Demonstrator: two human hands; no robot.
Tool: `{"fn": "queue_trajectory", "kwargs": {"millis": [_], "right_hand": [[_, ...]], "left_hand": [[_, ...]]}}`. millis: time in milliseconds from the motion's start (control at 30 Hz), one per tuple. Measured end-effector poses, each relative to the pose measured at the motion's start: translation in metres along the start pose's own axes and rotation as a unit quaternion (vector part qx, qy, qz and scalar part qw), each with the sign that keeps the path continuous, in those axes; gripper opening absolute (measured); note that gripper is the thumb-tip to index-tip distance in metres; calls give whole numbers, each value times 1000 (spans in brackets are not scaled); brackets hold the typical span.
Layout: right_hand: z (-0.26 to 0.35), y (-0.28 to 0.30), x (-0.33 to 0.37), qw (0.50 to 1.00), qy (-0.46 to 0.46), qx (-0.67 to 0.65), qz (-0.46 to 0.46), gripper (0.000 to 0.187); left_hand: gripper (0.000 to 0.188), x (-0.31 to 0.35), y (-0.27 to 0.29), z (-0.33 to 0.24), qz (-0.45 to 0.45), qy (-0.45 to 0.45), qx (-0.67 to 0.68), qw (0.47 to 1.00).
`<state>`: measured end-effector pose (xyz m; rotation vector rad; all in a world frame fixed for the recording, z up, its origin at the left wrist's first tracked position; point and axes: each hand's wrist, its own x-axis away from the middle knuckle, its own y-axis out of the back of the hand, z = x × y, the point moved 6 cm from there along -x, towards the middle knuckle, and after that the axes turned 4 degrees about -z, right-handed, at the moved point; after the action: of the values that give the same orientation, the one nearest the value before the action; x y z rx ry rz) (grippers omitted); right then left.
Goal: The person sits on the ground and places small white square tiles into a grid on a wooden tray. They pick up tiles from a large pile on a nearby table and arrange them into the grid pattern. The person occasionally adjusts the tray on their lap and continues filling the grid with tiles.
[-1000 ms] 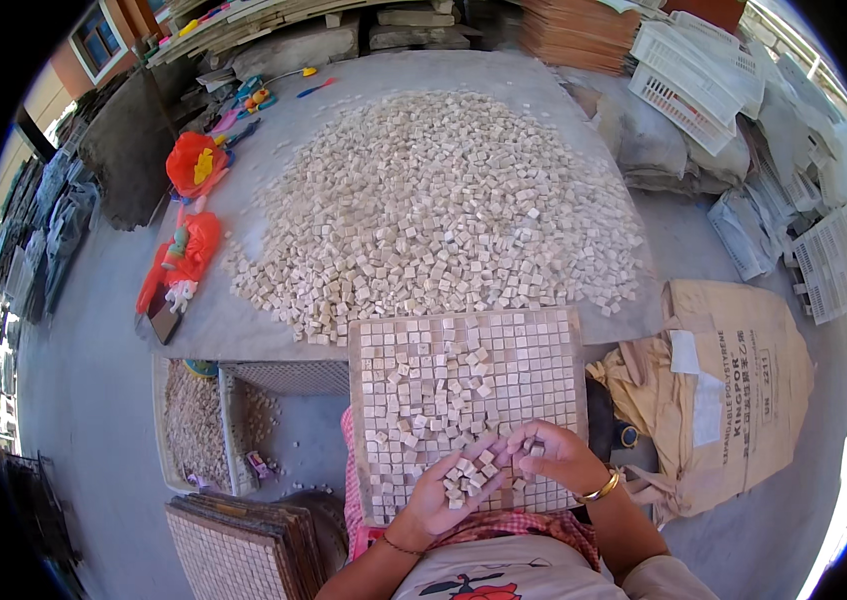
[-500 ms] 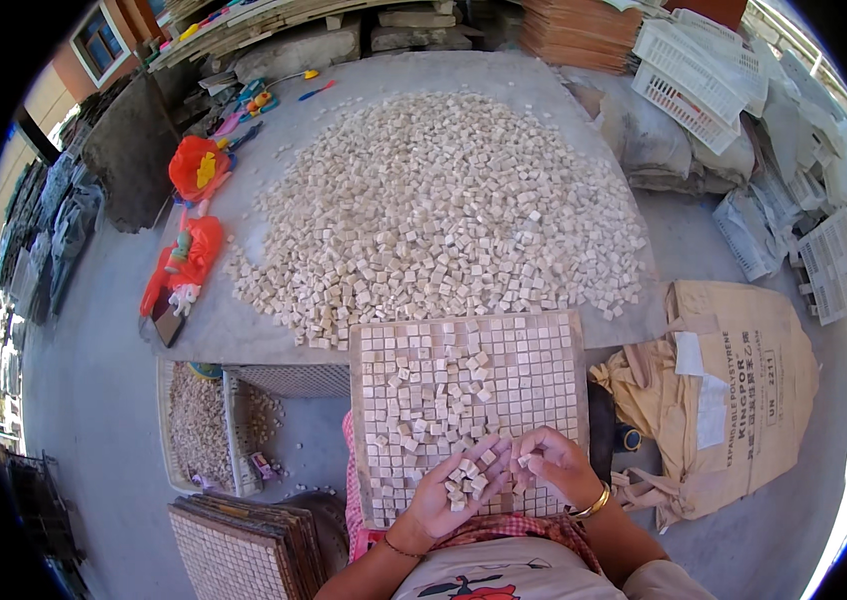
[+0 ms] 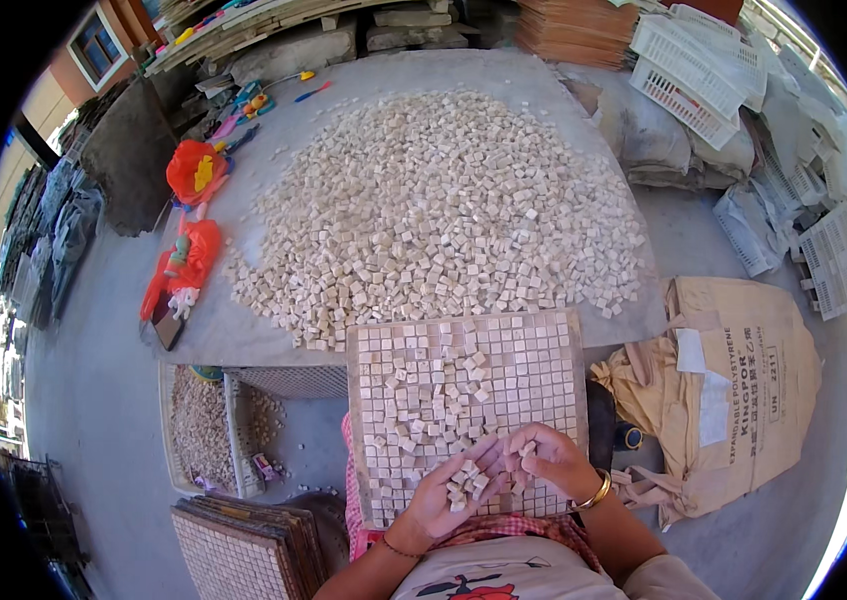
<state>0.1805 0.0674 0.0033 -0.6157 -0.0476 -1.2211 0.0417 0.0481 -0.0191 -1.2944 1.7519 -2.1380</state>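
Observation:
My left hand is turned palm up over the near part of a square grid tray, cupping several small cream stone tiles. Close beside it, my right hand, with a gold bracelet at the wrist, pinches one stone tile between thumb and fingers. Rows of small square tiles fill much of the tray. Across its middle, loose tiles lie scattered on top of the rows, some tilted. My fingers partly hide the tray cells beneath them.
A wide heap of tiles covers the grey table beyond the tray. Red plastic bags and toys lie at its left edge. Below stand a white crate of chips and stacked tile boards. A tan sack lies right.
My right hand has shifted slightly left, nearer to the left palm, its fingers closing more around the tile. A tile near the left fingertips no longer shows there.

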Motion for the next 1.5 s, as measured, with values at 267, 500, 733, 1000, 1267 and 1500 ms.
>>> {"fn": "queue_trajectory", "kwargs": {"millis": [267,500,733,1000,1267,1500], "right_hand": [[15,-30,-6,854,256,450,-48,25],[7,-21,-9,946,126,297,-28,20],[19,-9,3,888,198,386,-153,22],[14,-19,13,838,242,464,-157,24],[6,-9,7,905,169,379,-91,34],[5,-4,13,987,59,-148,3,27]], "left_hand": [[43,-13,44,17,114,40,95,988],[46,-5,34,11,-84,1,-59,995],[55,-6,17,8,-29,0,-75,997],[55,-2,6,2,-6,-28,-53,998],[54,-2,6,3,13,-8,-11,1000],[53,-1,2,4,13,-4,54,998]]}}
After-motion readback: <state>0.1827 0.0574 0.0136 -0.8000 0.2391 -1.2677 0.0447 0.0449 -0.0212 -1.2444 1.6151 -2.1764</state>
